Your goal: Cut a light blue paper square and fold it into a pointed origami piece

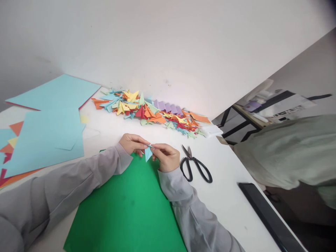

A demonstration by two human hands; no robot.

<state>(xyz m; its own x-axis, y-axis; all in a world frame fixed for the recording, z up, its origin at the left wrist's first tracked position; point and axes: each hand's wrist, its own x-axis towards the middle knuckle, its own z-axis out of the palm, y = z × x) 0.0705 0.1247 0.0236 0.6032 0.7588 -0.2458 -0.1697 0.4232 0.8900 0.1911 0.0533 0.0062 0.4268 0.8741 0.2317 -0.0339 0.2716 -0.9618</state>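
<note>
Between my two hands is a small folded piece of light blue paper point(148, 154), its pointed end hanging down. My left hand point(132, 144) pinches its upper edge from the left. My right hand point(167, 156) pinches the same edge from the right, thumb and fingers together. Both hands are just above the far end of a large green sheet point(126, 206), which lies under my forearms. To the right of my right hand, black-handled scissors point(195, 163) lie on the white table with their blades slightly apart.
Along the wall lies a long heap of small folded paper pieces point(149, 112) in many colours. Large light blue sheets point(47, 140) and coloured scraps cover the left side. A dark flat bar point(267, 217) lies at the right edge, beyond which a person in a pale green garment point(286, 150) is seen.
</note>
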